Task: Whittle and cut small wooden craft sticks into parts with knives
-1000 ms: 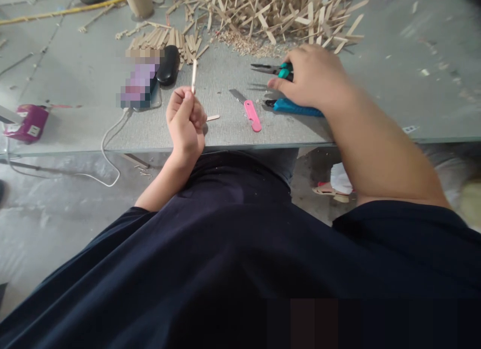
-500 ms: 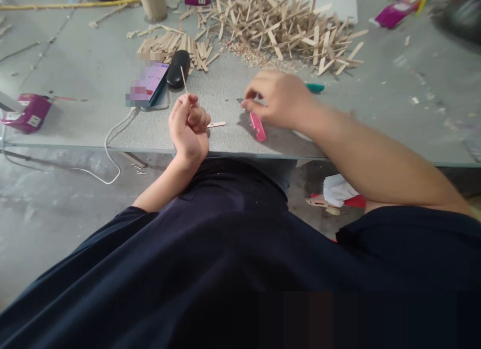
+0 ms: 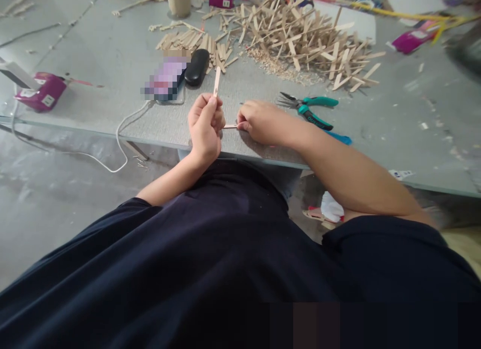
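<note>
My left hand (image 3: 206,126) is closed around a flat wooden craft stick (image 3: 217,79), which points up and away with a small dark slot near my fingers. To its right, the fingertips of my right hand (image 3: 259,122) are pinched at the end of a second craft stick (image 3: 230,126) just above the table's front edge. This stick runs between the two hands, and its left end is hidden by my left hand. A sliver of something pink shows beneath my right hand. Needle-nose pliers (image 3: 317,121) with teal handles lie open beyond my right wrist.
A large heap of craft sticks (image 3: 300,43) and a smaller pile (image 3: 188,41) lie at the back. Nearer are a phone (image 3: 165,78) on a white cable and a black case (image 3: 197,67). A purple box (image 3: 47,91) stands left; a blue piece (image 3: 340,137) lies by my right forearm.
My right hand has come down and left, onto the stick lying on the table, covering the pink tool. The stick in my left hand has turned its flat face to view. The camera has shifted slightly.
</note>
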`<state>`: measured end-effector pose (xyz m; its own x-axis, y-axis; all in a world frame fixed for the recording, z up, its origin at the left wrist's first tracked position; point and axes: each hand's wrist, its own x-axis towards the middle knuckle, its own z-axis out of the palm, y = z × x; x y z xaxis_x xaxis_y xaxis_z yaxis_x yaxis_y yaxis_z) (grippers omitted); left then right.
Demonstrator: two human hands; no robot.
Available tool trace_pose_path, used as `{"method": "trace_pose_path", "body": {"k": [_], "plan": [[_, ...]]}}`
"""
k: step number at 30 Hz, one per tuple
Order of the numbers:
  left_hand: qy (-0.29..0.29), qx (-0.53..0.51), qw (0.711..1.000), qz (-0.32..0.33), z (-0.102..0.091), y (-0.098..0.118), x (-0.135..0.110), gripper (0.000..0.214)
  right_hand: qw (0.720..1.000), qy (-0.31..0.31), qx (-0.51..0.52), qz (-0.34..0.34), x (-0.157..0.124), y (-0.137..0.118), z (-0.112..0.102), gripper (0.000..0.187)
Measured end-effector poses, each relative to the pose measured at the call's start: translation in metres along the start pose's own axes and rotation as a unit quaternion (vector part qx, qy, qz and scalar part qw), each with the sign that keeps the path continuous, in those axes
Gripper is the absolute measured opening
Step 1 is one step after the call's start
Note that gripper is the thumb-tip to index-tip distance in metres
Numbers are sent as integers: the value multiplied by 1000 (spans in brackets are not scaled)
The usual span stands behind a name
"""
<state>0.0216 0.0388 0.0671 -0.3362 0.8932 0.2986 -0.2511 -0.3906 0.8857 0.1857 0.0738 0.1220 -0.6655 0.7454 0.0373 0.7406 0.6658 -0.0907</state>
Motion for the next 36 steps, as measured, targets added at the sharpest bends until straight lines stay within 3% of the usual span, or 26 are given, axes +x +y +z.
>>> {"method": "trace_pose_path", "body": {"k": [8, 15, 19, 22, 25, 28, 32, 36], "plan": [[-31, -61, 998, 13, 4, 9, 0, 47, 999, -6, 24, 21, 2, 4, -8, 11], [-16, -97, 993, -57, 10, 28, -5, 39, 999, -30, 7, 10, 0, 8, -5, 8], [-26, -173, 982, -66, 8, 32, -6, 33, 998, 18, 49, 40, -2, 10, -12, 7], [-26, -207, 976, -64, 8, 35, -8, 33, 966, 88, 233, 63, -2, 15, -22, 7], [-34, -224, 971, -81, 8, 39, -8, 33, 902, 124, 414, 7, -3, 19, -27, 9], [-45, -235, 963, -127, 8, 43, -6, 38, 857, 121, 497, -64, -5, 20, -26, 6], [-65, -233, 953, -181, 9, 49, -5, 43, 842, 117, 518, -97, -5, 16, -20, 14], [-72, -247, 949, -184, 8, 49, -6, 44, 844, 135, 512, -81, -6, 15, -18, 15]]}}
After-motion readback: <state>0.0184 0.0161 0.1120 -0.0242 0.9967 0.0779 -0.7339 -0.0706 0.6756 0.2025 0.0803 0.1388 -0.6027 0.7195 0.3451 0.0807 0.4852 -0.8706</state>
